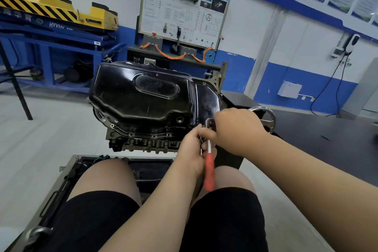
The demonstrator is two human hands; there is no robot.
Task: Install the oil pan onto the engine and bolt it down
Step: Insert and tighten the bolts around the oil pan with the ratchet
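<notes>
A glossy black oil pan lies on top of the upturned engine block, its flange with bolt holes showing along the near edge. A ratchet wrench with a red handle stands at the pan's near right corner, head up. My right hand covers the ratchet head, fingers curled round it. My left hand holds the wrench's metal shaft just below and also keeps several small bolts in its fingers. What the socket sits on is hidden by my hands.
The engine sits on a stand with a chrome hand wheel at the right. A black tool tray lies under my knees. A blue bench with a yellow lift stands at the left, a training board behind.
</notes>
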